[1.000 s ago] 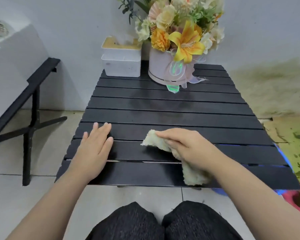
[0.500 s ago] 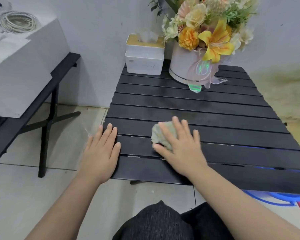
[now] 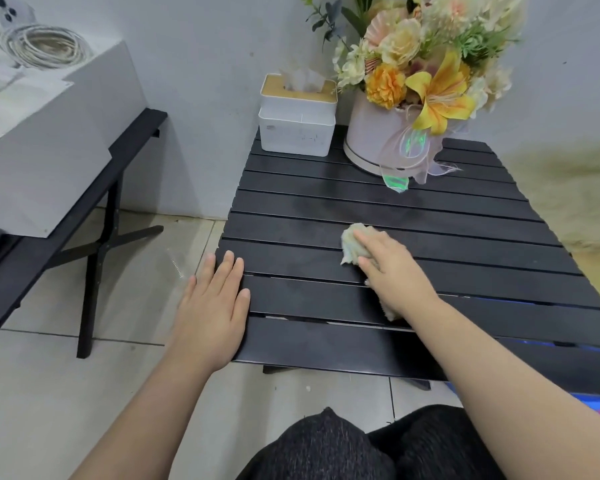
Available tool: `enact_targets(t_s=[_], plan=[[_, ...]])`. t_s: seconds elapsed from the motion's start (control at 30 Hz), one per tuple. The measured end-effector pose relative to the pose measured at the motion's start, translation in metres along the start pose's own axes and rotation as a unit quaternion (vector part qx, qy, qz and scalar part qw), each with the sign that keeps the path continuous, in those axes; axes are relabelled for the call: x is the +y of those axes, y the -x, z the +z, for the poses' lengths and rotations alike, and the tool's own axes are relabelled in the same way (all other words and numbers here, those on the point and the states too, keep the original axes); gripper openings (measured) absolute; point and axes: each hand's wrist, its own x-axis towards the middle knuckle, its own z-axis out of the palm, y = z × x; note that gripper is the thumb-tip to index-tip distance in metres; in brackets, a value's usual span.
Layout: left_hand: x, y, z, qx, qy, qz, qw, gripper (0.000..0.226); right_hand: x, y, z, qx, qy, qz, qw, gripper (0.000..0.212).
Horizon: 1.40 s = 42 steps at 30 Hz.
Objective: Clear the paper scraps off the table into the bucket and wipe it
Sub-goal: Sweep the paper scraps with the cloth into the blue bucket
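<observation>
- The right hand lies palm down on a pale yellow cloth, fingers stretched flat over it and pressing it onto the table; whether the fingers curl around any of the cloth underneath cannot be told.
- Part of the cloth pokes out ahead of the fingertips, and another bit shows under the wrist.
- To the left of that hand, the left hand rests flat and spread on the table's near left corner, holding nothing, its fingers over the edge of the dark slats.
- Beyond the right hand, at the far end of the table, stands a round white pot of flowers with a shiny ribbon.
- Just left of the pot sits a white tissue box with a tissue sticking up.
- Below the right forearm, a blue rim shows beneath the table's near right edge; what it belongs to is unclear.
- Far left of the left hand stands a black bench carrying a white box, with a coiled cable on top.
- Nearest the camera are dark-clothed knees over the tiled floor.
</observation>
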Motion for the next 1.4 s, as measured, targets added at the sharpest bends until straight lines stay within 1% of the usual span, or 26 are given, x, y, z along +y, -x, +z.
enact_targets(t_s=[0.07,0.1,0.17,0.2,0.23,0.33,0.43,0.5,0.57,0.63,0.7,0.73,0.77,0.83,0.87,0.9,0.97,1.03,1.1,1.13,1.17,1.23,1.27,1.3,1.33,1.4], plan=[[0.0,0.0,-0.001,-0.004,0.003,-0.002,1.0,0.069,-0.017,0.001,-0.007,-0.056,-0.108,-0.05,0.991,0.047],[-0.001,0.0,-0.001,-0.007,0.004,-0.003,1.0,0.068,-0.02,0.004,-0.015,-0.093,-0.133,-0.066,0.984,0.046],[0.0,0.0,-0.001,-0.005,0.005,-0.003,1.0,0.068,-0.016,0.006,-0.038,-0.181,-0.095,-0.085,0.975,0.043],[0.0,0.0,-0.001,-0.003,0.005,-0.003,1.0,0.067,-0.012,0.005,-0.046,-0.201,-0.053,-0.089,0.974,0.041],[0.001,0.0,-0.002,-0.003,0.006,-0.004,1.0,0.066,-0.01,0.003,-0.049,-0.192,-0.016,-0.098,0.976,0.039],[0.002,0.001,-0.003,-0.008,0.004,-0.006,1.0,0.065,-0.015,0.012,-0.02,-0.09,0.027,-0.139,0.986,0.039],[0.003,0.0,-0.002,-0.007,0.005,-0.011,1.0,0.066,-0.037,0.031,0.026,-0.034,0.105,-0.111,0.988,0.065],[0.003,-0.001,-0.001,-0.005,0.005,-0.011,1.0,0.068,-0.05,0.027,0.035,-0.031,0.126,-0.093,0.987,0.074],[0.003,0.0,-0.003,-0.015,0.008,-0.009,1.0,0.067,-0.054,0.022,0.039,-0.017,0.139,-0.134,0.981,0.068],[0.002,-0.007,-0.007,-0.031,0.011,-0.011,0.999,0.068,-0.045,0.018,0.04,0.038,0.122,-0.212,0.969,0.051],[0.001,-0.024,-0.011,-0.04,0.0,-0.01,0.999,0.068,-0.018,0.007,0.033,0.052,0.123,-0.254,0.958,0.037],[0.001,-0.036,-0.012,-0.042,-0.014,-0.005,0.999,0.066,-0.001,-0.006,0.024,0.056,0.14,-0.23,0.961,0.031],[0.002,-0.049,-0.012,-0.045,-0.027,0.001,0.999,0.061,0.02,-0.025,0.016,0.079,0.152,-0.177,0.969,0.026],[0.005,-0.076,-0.012,-0.056,-0.04,0.013,0.998,0.054,0.047,-0.061,0.002,0.133,0.149,-0.011,0.98,0.027],[0.005,-0.089,-0.011,-0.058,-0.039,0.017,0.997,0.053,0.049,-0.072,0.0,0.139,0.146,0.036,0.979,0.029],[0.005,-0.1,-0.011,-0.059,-0.037,0.02,0.997,0.053,0.042,-0.078,0.005,0.139,0.155,0.035,0.978,0.028],[0.003,-0.117,-0.01,-0.06,-0.034,0.027,0.997,0.052,0.003,-0.075,0.024,0.124,0.162,-0.07,0.976,0.021],[0.002,-0.126,-0.007,-0.056,-0.032,0.031,0.997,0.052,-0.029,-0.057,0.05,0.11,0.145,-0.201,0.963,0.027],[0.001,-0.127,-0.005,-0.051,-0.036,0.035,0.997,0.052,-0.033,-0.046,0.05,0.117,0.118,-0.256,0.952,0.032],[0.001,-0.126,-0.004,-0.049,-0.038,0.037,0.997,0.052,-0.022,-0.052,0.043,0.132,0.128,-0.25,0.951,0.033],[0.001,-0.125,-0.003,-0.045,-0.038,0.038,0.998,0.052,-0.006,-0.064,0.036,0.143,0.148,-0.209,0.956,0.034],[0.002,-0.126,-0.003,-0.038,-0.03,0.038,0.998,0.052,0.033,-0.104,0.019,0.143,0.18,-0.046,0.972,0.031],[0.002,-0.125,-0.003,-0.036,-0.023,0.037,0.998,0.052,0.045,-0.121,0.013,0.139,0.179,0.009,0.974,0.032],[0.003,-0.125,-0.003,-0.035,-0.017,0.035,0.999,0.052,0.045,-0.133,0.011,0.134,0.168,0.021,0.976,0.036],[0.003,-0.125,-0.003,-0.034,-0.013,0.034,0.999,0.052,0.036,-0.141,0.017,0.128,0.163,0.002,0.978,0.042],[0.003,-0.125,-0.002,-0.035,-0.006,0.034,0.999,0.051,-0.009,-0.139,0.045,0.11,0.158,-0.087,0.977,0.044]])
